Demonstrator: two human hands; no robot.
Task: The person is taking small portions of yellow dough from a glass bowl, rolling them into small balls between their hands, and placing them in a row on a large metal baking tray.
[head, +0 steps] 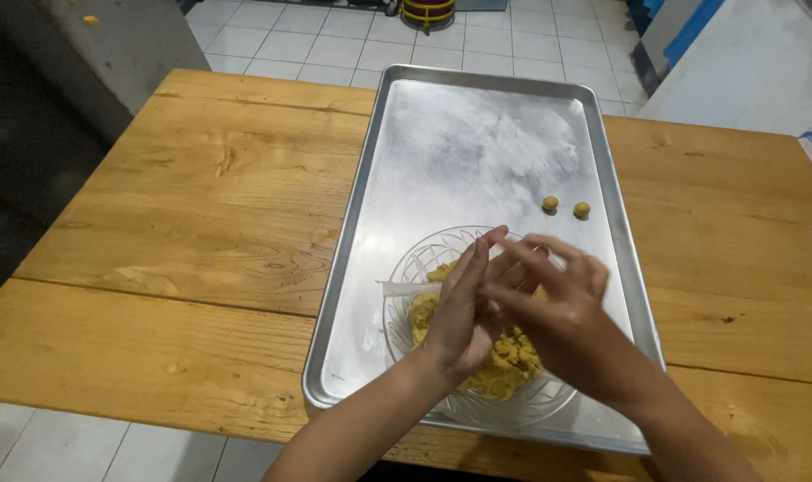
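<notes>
A clear cut-glass bowl [424,259] holding yellow-brown dough [508,361] sits at the near end of a long metal baking tray [477,143]. My left hand [464,308] and my right hand [557,308] are pressed together palm to palm above the bowl, blurred by motion. Whatever lies between the palms is hidden. Two small dough balls [566,206] lie side by side near the tray's right rim, beyond my hands. A thin pale stick-like handle [406,287] rests across the bowl's left rim.
The tray lies on a wooden plank table [191,214]. White floor tiles [334,36] show beyond the far edge. A grey wall or pillar [120,45] stands at the back left, a white surface [745,62] at the back right.
</notes>
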